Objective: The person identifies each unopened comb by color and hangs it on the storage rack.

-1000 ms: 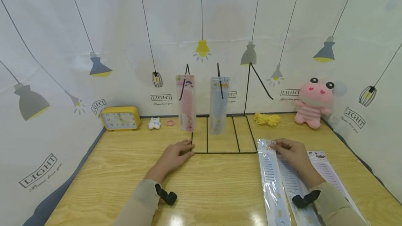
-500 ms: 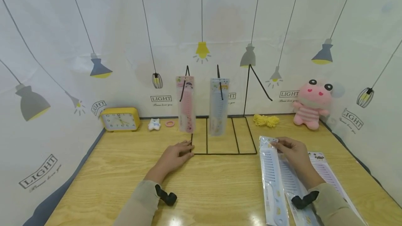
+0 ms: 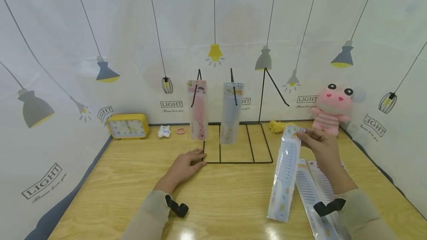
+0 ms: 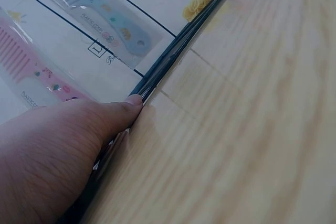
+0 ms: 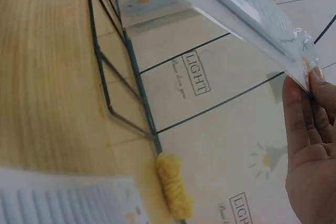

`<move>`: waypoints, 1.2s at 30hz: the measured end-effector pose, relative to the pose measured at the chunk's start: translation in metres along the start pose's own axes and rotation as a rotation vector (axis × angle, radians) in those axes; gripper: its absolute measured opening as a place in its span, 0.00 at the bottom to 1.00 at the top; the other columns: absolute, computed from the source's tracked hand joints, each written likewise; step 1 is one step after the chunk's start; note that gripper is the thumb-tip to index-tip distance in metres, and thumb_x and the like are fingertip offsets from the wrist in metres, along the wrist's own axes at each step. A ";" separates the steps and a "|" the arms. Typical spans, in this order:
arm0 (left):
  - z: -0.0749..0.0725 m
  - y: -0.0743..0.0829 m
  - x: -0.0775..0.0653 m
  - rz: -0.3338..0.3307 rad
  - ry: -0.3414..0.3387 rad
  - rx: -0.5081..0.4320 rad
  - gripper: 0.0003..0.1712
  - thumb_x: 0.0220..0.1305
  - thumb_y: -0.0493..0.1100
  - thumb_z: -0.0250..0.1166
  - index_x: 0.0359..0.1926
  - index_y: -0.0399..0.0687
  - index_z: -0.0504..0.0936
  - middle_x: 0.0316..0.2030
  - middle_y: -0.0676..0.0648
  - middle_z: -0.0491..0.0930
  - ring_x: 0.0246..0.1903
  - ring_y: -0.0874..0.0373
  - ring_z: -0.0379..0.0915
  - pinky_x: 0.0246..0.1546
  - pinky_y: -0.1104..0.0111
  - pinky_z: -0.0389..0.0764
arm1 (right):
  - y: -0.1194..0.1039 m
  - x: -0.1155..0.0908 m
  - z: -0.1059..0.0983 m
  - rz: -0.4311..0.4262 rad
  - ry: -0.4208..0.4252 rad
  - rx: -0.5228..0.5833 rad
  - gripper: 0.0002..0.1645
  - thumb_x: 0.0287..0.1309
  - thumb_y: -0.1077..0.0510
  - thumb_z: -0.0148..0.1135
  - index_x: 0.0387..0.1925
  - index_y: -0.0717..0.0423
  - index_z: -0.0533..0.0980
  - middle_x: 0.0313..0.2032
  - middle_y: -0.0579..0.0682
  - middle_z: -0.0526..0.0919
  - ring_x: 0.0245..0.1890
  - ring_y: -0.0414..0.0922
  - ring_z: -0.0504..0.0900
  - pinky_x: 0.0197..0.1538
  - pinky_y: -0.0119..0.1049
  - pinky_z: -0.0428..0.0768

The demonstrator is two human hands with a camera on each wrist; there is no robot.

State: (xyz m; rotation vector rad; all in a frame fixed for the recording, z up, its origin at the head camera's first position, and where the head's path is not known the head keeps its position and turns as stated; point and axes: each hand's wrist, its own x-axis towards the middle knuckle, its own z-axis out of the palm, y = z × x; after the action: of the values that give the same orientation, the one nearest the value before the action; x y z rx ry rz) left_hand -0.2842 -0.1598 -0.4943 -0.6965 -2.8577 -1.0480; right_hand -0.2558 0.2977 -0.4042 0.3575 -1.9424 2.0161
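Observation:
My right hand (image 3: pixel 321 147) pinches the top corner of a blue comb in a clear packet (image 3: pixel 283 177), lifted off the table and tilted. In the right wrist view, thumb and fingertips meet on the packet's edge. My left hand (image 3: pixel 186 166) rests at the front left corner of a black wire rack (image 3: pixel 238 162). Its thumb touches the wire in the left wrist view; most of its fingers are hidden there. On the rack's left hook hangs a packaged pink comb (image 3: pixel 199 114), on the middle hook a packaged blue comb (image 3: pixel 231 117). The right hook (image 3: pixel 277 87) is bare.
More packaged combs (image 3: pixel 310 188) lie under my right forearm. Behind the right hand are a yellow cord bundle (image 3: pixel 277 126) and a pink plush toy (image 3: pixel 330 110). A yellow clock (image 3: pixel 128 126), a white bear figure (image 3: pixel 164 131) and a pink ring (image 3: pixel 180 130) line the back left.
The right hand has raised the packaged blue comb, moving it up and away from the combs on the table; the packet's lower end swung left. The left hand has stayed put.

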 end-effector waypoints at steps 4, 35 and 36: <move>0.000 -0.001 0.001 -0.004 -0.013 -0.001 0.25 0.72 0.57 0.61 0.66 0.57 0.78 0.71 0.53 0.68 0.73 0.56 0.56 0.74 0.51 0.58 | -0.017 0.003 0.013 -0.095 -0.042 0.013 0.10 0.65 0.68 0.64 0.44 0.74 0.81 0.36 0.48 0.89 0.34 0.39 0.87 0.42 0.32 0.86; 0.001 -0.005 0.002 0.017 -0.007 -0.001 0.26 0.72 0.57 0.61 0.66 0.56 0.78 0.70 0.52 0.69 0.73 0.56 0.57 0.74 0.53 0.58 | -0.092 0.031 0.141 -0.322 -0.205 -0.277 0.05 0.62 0.60 0.69 0.39 0.57 0.86 0.34 0.51 0.89 0.33 0.41 0.86 0.37 0.31 0.85; 0.001 -0.005 0.002 0.022 -0.005 -0.002 0.26 0.72 0.57 0.61 0.66 0.55 0.78 0.70 0.52 0.69 0.73 0.55 0.57 0.74 0.52 0.58 | -0.093 0.032 0.144 -0.334 -0.201 -0.288 0.05 0.62 0.61 0.70 0.39 0.57 0.86 0.34 0.51 0.89 0.32 0.40 0.86 0.36 0.31 0.85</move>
State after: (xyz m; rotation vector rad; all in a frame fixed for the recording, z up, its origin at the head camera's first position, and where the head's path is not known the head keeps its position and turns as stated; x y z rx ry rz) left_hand -0.2879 -0.1617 -0.4980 -0.7298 -2.8470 -1.0473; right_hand -0.2545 0.1581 -0.2994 0.7776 -2.0880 1.5171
